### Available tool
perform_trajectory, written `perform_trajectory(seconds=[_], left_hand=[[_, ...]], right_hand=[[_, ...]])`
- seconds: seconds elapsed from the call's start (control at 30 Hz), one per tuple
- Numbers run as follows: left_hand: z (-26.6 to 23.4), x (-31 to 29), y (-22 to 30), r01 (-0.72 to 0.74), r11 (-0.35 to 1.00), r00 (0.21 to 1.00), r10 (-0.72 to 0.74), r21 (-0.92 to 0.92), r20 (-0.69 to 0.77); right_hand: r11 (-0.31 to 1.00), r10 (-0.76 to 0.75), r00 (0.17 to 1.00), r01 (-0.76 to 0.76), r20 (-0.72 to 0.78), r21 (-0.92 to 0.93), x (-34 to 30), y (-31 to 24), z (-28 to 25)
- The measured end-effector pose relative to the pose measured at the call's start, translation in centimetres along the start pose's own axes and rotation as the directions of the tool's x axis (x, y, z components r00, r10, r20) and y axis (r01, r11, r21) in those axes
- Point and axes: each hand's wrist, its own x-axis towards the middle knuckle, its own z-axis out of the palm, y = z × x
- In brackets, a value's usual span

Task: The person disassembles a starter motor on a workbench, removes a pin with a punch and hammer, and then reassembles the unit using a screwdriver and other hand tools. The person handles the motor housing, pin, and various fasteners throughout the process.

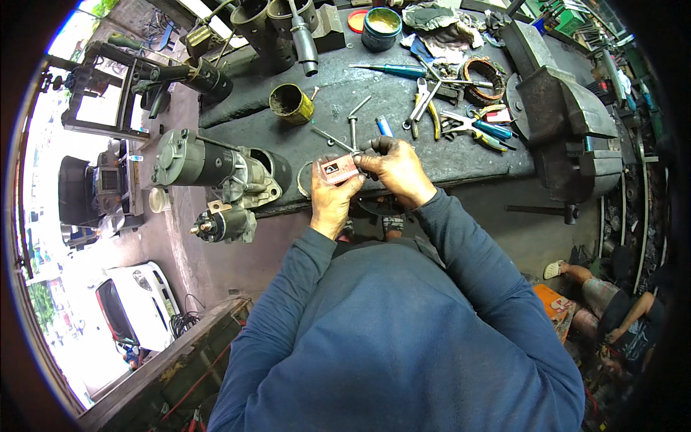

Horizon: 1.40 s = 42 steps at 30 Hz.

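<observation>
Just above the near edge of the workbench, my left hand (331,207) grips a small pink carton (340,170) with a dark picture on its face. The fingers of my right hand (400,170) are pinched together at the carton's right end. Whether they hold something besides the carton is hidden. Long bolts (353,132) lie on the bench right beyond the hands, beside a small blue cylinder-like piece (384,127). To the left of my left hand rests a starter motor (216,169) with a grey-green housing, at the bench edge.
A heavy vise (565,122) stands on the right of the dark workbench (248,108). Pliers (475,128), a blue-handled screwdriver (403,70), a copper winding ring (484,79), a yellow tin (291,104) and a grease tub (381,30) lie beyond. Another person (622,317) is low at right.
</observation>
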Motion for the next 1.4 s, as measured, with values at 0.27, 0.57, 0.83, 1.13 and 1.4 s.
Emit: perform_trajectory(seconds=[0.27, 0.57, 0.83, 1.13, 1.4], left_hand=[[-0.7, 0.6, -1.0, 0.116, 0.962, 0.992, -0.126, -0.249, -0.023], [-0.3, 0.8, -0.8, 0.254, 0.839, 0.962, -0.272, -0.481, 0.035], [-0.6, 1.6, -0.7, 0.358, 0.738, 0.912, -0.407, -0.571, 0.046], [-0.9, 2.3, -1.8, 0.44, 0.683, 0.885, -0.441, -0.583, 0.15], [-1.1, 2.4, -1.4, 0.419, 0.72, 0.904, -0.39, -0.554, 0.177]], right_hand=[[0.994, 0.041, 0.992, -0.028, 0.12, -0.105, 0.1, -0.5, -0.8], [0.979, 0.199, 0.976, -0.203, 0.093, 0.03, 2.0, -2.8, 1.0], [0.981, 0.054, 0.999, -0.052, 0.006, -0.187, 2.5, -0.5, 2.0], [0.871, 0.013, 0.97, 0.107, 0.241, -0.479, 3.4, -3.3, -0.2], [0.862, 0.035, 0.985, 0.056, 0.17, -0.503, 5.3, -2.9, -1.0]])
